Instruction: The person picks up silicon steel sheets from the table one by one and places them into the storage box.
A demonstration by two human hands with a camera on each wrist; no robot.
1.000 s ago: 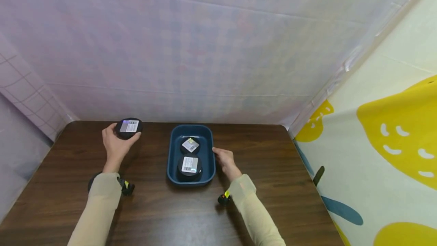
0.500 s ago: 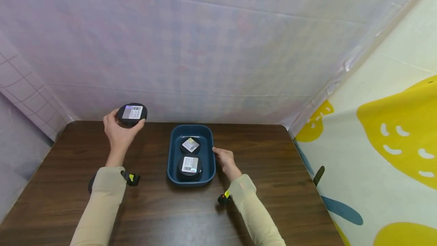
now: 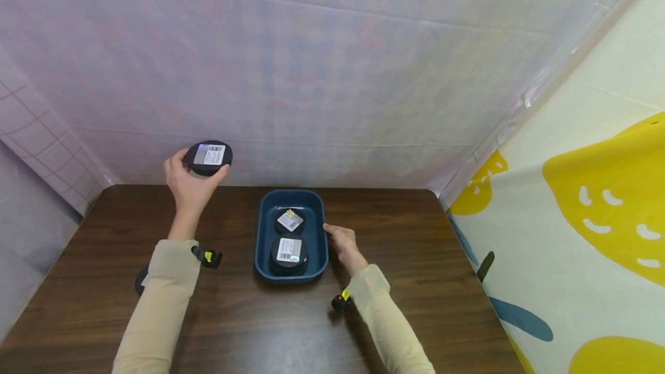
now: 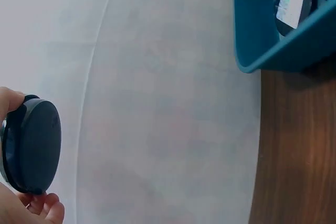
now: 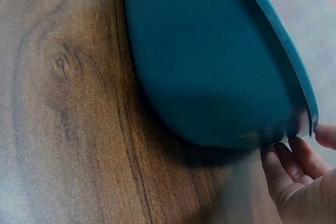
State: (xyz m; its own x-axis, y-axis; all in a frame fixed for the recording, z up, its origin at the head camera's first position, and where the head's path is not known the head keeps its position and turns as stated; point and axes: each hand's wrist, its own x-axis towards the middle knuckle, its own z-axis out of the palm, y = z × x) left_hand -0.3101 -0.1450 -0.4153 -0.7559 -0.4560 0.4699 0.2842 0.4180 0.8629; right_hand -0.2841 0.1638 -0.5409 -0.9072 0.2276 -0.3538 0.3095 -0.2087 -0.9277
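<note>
In the head view my left hand (image 3: 189, 186) grips a round black container (image 3: 209, 158) by its sides, up above the back edge of the table. A white barcode label covers part of its upper face, while the left wrist view shows its plain dark other face (image 4: 37, 145). A deep blue rectangular tray (image 3: 265, 273) stands on the table, holding a smaller round black container (image 3: 289, 221) behind a larger one (image 3: 288, 255), both labelled. My right hand (image 3: 344, 245) pinches the tray's right rim, thumb on top and fingers against the outer wall (image 5: 210, 77).
Another dark round container (image 3: 140, 281) lies on the brown wooden table (image 3: 234, 328), partly hidden by the left sleeve. Pale sheeting (image 3: 312, 85) hangs behind the table, and a lemon-print cloth (image 3: 571, 218) covers the right side.
My left hand has lifted the round black container from the table's back left, upward and slightly right. The right hand and the tray have stayed where they were.
</note>
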